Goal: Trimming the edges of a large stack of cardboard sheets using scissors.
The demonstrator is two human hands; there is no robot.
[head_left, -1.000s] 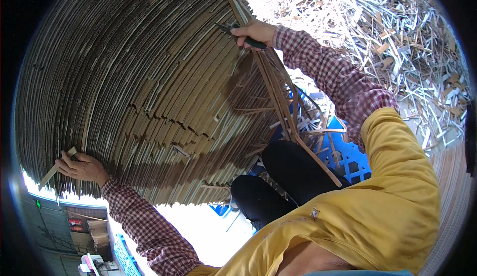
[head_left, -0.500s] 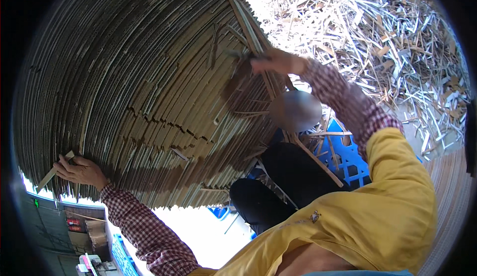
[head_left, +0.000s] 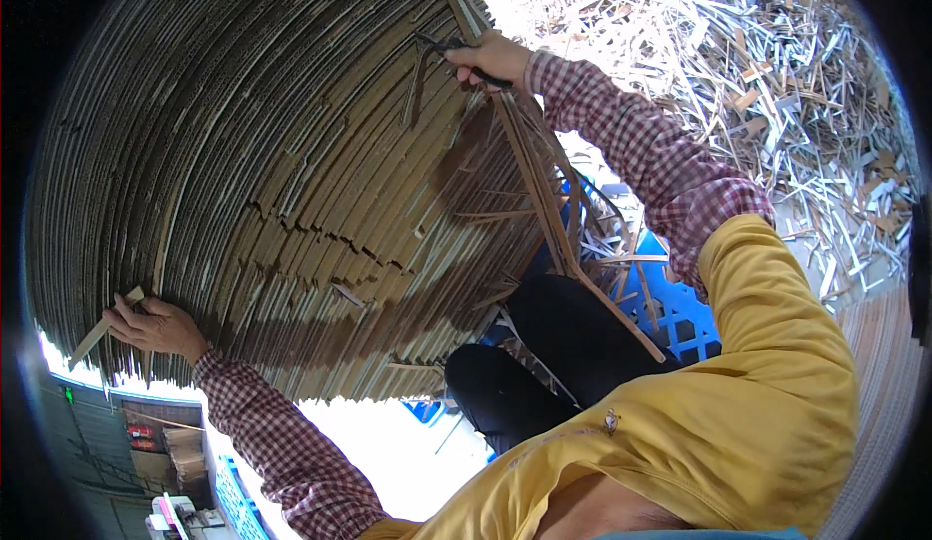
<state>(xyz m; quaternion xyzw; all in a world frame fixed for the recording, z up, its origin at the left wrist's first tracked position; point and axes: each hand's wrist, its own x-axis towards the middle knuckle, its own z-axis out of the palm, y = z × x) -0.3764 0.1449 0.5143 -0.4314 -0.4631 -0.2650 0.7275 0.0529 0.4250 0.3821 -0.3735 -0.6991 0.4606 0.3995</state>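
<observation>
A big stack of cardboard sheets [head_left: 320, 190] stands on edge before me, its many layered edges facing up. At its lower left, my left hand [head_left: 155, 326] closes its fingers around a pale cardboard strip [head_left: 89, 343], resting against the sheet edges. My right hand [head_left: 493, 59] grips dark-handled pliers [head_left: 442, 45] near the stack's upper right edge. The plier tips lie over the stack beside a loose, hanging cardboard strip [head_left: 418, 84]. Long torn strips [head_left: 529, 166] run down from below my right hand along the stack's right side.
A heap of cardboard scraps [head_left: 699, 64] covers the floor at the upper right. A blue plastic crate-like piece [head_left: 680, 312] lies beside my dark-clad knees [head_left: 573, 321], with strips across it. Another blue crate [head_left: 238, 496] stands at the lower left.
My right hand with the pliers has moved up and to the left, farther along the stack's edge. My left hand stays almost where it was.
</observation>
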